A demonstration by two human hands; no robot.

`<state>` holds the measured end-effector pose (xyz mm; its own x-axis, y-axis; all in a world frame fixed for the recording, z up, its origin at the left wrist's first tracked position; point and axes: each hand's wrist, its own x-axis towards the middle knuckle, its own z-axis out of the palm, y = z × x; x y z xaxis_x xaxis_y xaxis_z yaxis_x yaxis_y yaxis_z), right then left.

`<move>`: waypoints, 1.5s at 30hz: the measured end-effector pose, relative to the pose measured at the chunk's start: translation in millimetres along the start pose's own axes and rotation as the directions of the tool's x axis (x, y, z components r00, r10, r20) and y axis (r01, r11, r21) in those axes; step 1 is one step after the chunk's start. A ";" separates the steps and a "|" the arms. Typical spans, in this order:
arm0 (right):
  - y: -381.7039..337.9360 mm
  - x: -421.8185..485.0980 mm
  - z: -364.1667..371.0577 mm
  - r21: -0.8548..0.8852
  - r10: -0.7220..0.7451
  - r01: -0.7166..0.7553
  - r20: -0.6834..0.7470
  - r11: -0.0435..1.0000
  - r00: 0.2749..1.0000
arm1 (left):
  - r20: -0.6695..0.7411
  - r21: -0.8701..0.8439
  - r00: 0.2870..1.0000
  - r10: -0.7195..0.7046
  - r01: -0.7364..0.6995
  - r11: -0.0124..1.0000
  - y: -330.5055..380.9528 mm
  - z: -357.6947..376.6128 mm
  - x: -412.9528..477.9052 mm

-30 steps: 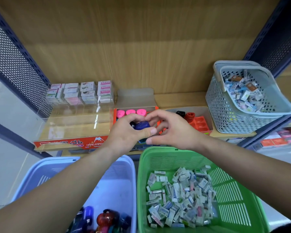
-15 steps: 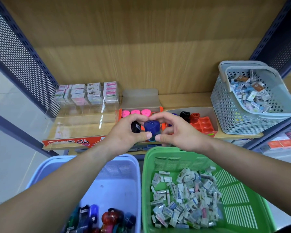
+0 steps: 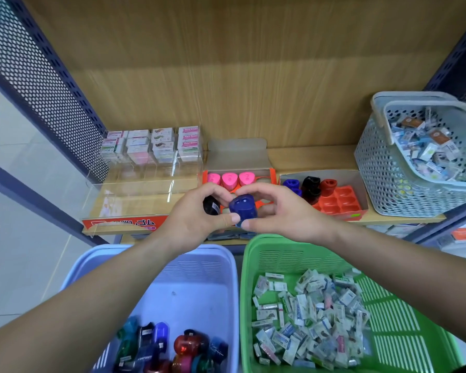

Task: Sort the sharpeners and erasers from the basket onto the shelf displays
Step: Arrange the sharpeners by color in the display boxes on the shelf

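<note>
— So, which step?
— Shelving sharpeners. Left hand [image 3: 191,222] and right hand [image 3: 283,211] pinch a blue sharpener [image 3: 243,210] between them; left also clasps a black sharpener [image 3: 211,205]. Next, I'd judge: an empty pocket in the orange tray [image 3: 339,201] beyond the right.

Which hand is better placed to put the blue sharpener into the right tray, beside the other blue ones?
Right hand, I think: it pinches the blue sharpener and lies nearer the right tray; the left hand also holds a black sharpener.
</note>
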<state>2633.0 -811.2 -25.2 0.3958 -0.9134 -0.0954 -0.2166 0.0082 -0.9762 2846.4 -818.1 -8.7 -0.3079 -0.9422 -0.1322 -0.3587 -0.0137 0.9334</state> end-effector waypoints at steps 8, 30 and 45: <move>18.0 4.6 -2.3 -0.114 0.038 -0.040 -0.016 0.993 0.999 | 0.017 0.104 0.996 -0.089 0.086 0.991 -17.0 -13.7 -4.3; 58.6 86.0 10.7 -0.610 0.009 -0.022 -0.025 0.792 1.000 | -0.009 0.159 0.980 -0.198 0.197 0.967 -51.1 -64.0 -23.0; 76.7 96.8 21.6 -0.713 0.067 -0.046 0.001 0.700 0.998 | -0.148 0.103 0.960 -0.239 0.256 0.961 -46.3 -64.7 -13.6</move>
<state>2674.0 -890.2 -113.5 0.3817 -0.9102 -0.1608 -0.8058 -0.2425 -0.5402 2924.3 -826.3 -28.6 -0.0790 -0.9504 -0.3008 -0.5143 -0.2197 0.8290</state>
